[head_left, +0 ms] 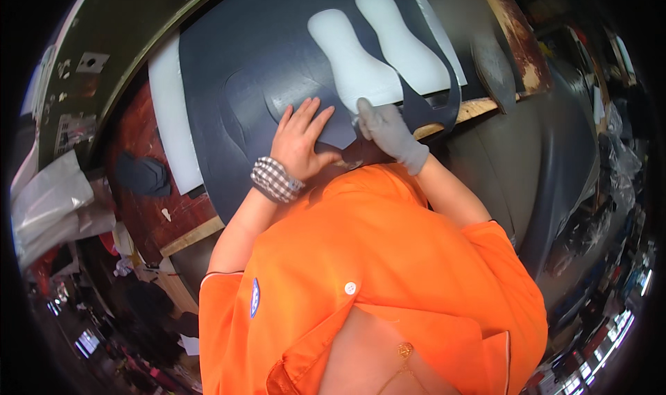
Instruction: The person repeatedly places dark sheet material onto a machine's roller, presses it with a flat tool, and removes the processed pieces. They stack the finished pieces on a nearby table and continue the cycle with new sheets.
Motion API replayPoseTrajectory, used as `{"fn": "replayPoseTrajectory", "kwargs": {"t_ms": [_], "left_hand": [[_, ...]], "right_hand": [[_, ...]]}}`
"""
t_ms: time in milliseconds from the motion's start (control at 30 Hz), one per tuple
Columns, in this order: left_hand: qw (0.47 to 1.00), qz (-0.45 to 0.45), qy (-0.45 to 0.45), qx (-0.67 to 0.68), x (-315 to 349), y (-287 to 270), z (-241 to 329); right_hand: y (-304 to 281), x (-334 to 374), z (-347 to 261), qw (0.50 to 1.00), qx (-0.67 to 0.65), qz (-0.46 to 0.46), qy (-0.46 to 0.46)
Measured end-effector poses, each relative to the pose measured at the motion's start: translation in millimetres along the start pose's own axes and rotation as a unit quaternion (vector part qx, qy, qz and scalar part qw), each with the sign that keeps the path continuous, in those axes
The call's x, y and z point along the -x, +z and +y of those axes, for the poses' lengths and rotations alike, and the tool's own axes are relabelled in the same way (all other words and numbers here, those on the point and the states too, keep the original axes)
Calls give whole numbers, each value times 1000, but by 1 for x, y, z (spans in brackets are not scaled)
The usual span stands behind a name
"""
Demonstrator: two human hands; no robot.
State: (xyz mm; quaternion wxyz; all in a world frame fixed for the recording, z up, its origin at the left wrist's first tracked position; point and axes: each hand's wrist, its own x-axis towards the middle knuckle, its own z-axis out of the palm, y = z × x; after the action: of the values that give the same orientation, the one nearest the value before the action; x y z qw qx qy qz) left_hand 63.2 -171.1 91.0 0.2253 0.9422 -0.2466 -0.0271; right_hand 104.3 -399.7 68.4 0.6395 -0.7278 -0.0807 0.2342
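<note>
A dark, smooth sheet lies before me, with two pale sole-shaped openings, the left one and the right one, where a white surface shows. My left hand, bare with a checked band round its wrist, presses on the sheet with fingers spread. A curved cut line runs left of it. My right hand, in a grey glove, is at the lower end of the left opening. Its fingers look closed together; what they hold, if anything, is too small to make out.
Small dark pieces lie stacked on the reddish table at left, beside a white board edge. A green metal machine beam spans the far left. A dark sole-shaped piece rests at right. Clear plastic hangs at left.
</note>
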Motion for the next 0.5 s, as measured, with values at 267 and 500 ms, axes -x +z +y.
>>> {"fn": "replayPoseTrajectory", "kwargs": {"t_ms": [267,500], "left_hand": [[810,516,-152,233,-5,-149,-61],[994,-94,-43,-38,84,-46,-24]], "right_hand": [[8,13,-45,949,208,117,-207],[65,-12,-33,974,26,-210,79]]}}
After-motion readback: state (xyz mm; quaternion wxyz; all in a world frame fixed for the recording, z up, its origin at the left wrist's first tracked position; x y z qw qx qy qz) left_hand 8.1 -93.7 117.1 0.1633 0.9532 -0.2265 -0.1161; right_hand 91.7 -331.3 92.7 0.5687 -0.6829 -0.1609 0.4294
